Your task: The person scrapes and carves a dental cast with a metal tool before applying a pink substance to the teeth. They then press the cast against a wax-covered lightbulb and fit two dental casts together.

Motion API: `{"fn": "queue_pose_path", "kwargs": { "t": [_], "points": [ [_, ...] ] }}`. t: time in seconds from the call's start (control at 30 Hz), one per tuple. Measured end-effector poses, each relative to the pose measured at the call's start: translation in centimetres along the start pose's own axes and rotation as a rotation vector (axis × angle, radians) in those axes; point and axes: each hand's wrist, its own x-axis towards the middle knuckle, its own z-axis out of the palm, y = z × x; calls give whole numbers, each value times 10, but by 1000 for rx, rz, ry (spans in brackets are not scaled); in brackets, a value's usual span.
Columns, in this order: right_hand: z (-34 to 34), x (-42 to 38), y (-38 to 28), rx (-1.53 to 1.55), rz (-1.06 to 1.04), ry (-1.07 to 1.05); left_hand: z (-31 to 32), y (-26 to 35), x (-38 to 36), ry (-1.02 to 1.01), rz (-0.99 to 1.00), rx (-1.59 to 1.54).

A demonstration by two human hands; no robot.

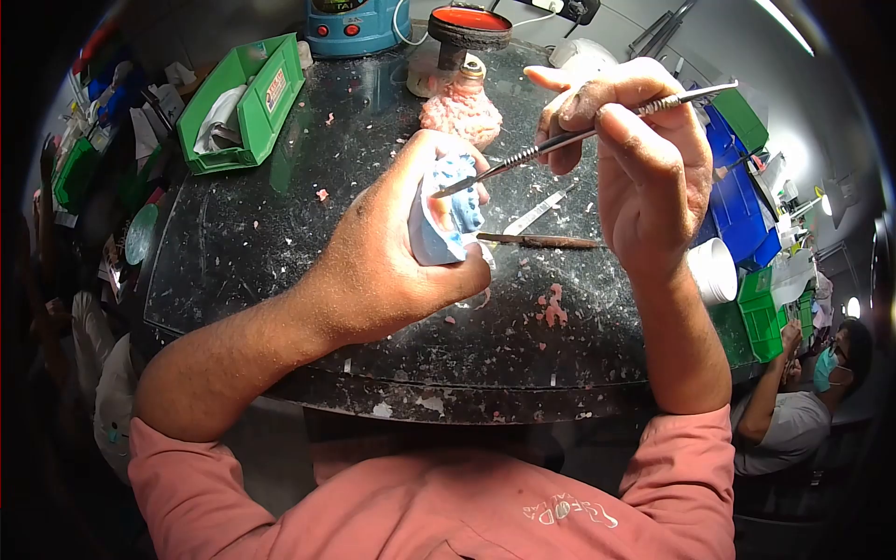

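My left hand [397,229] is wrapped round a pale blue dental cast [436,241] with a pinkish area inside its arch, held up over the dark bench. In my right hand [644,154] a slim metal wax carver [560,142] with ridged grips is pinched between thumb and fingers. Its flat tip meets the cast near the pink area. Below the hands, a scalpel [539,212] and a brown-handled knife [551,242] lie on the bench. Just beyond the cast sits a small burner [473,70] coated in lumpy pink wax [462,112].
A green bin [271,112] with white material stands at the back left, near a blue machine [351,28]. A round dish with red inside [469,19] is at the back. A white cup [712,271] and blue bins [737,191] are right. Pink scraps [554,306] litter the bench [271,299]. A masked person [793,411] sits at right.
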Motion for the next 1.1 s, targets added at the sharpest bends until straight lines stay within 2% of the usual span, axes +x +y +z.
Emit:
{"fn": "queue_pose_path", "kwargs": {
  "t": [0.5,0.57,0.77,1.0,1.1],
  "points": [
    [-2,-1,3,49,53,9,1,0,0,-3,31,-9],
    [-8,-1,10,201,-2,-49,1,3,0,-9,-6,-38],
    [-7,-1,10,221,-21,-57,1,3,-1,-9,-21,-47],
    [-5,0,9,187,-25,-39,2,0,0,-8,20,-16],
    [-1,0,6,46,13,23,2,0,-1,-7,7,-19]
  ]
}}
